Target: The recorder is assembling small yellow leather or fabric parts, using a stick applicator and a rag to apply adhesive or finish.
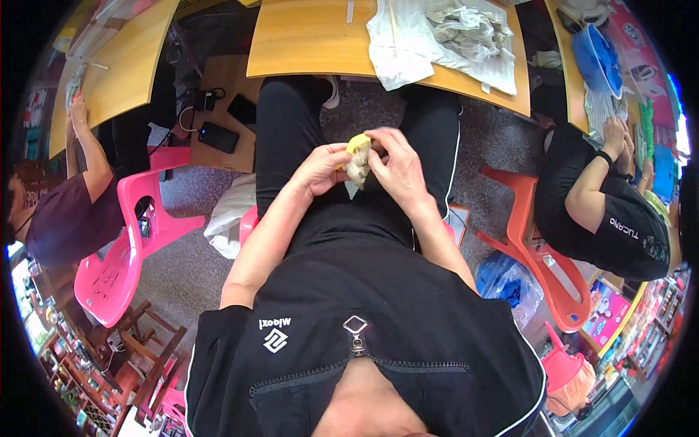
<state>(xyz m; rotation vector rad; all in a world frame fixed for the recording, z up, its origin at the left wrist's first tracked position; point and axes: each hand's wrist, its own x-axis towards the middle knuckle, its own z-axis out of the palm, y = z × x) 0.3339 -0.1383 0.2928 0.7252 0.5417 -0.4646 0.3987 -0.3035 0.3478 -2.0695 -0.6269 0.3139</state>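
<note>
Bright overall, with glare at both sides and strong rim distortion.

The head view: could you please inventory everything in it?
Held item: one, yellow and beige, between hands
Tables: three, tan, left, centre, right
Fabric: count unclear, white, centre table
Pile: one, greyish, on fabric
Basket: one, blue, right table
Devices: at least two, black, upper left
Chair: one, orange, right
Seats: at least two, pink, left, centre
Colleagues: at least two, dark tops, left, right
Shelf goods: many, mixed, lower corners
Left hand: one, bare, centre
Right hand: one, bare, centre
</note>
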